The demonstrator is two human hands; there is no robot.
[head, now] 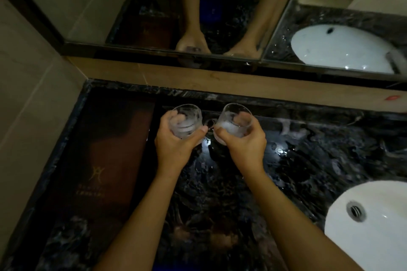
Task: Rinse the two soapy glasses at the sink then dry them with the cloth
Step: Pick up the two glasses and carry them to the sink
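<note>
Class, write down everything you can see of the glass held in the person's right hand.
The glass is a clear, stemless tumbler with a rounded body, smeared with white suds that pool near its base. It tilts, mouth toward the mirror. The right hand grips its lower half, over the dark marble counter, left of the sink.

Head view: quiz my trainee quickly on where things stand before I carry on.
1. True or false: the left hand grips the left glass, and the right hand grips the right glass.
2. The white sink lies: A) to the person's right of both hands; B) to their left; C) directly beneath the glasses.
3. Fill in: both glasses have white ____ inside.
Key: 1 true; 2 A; 3 foam.
</note>
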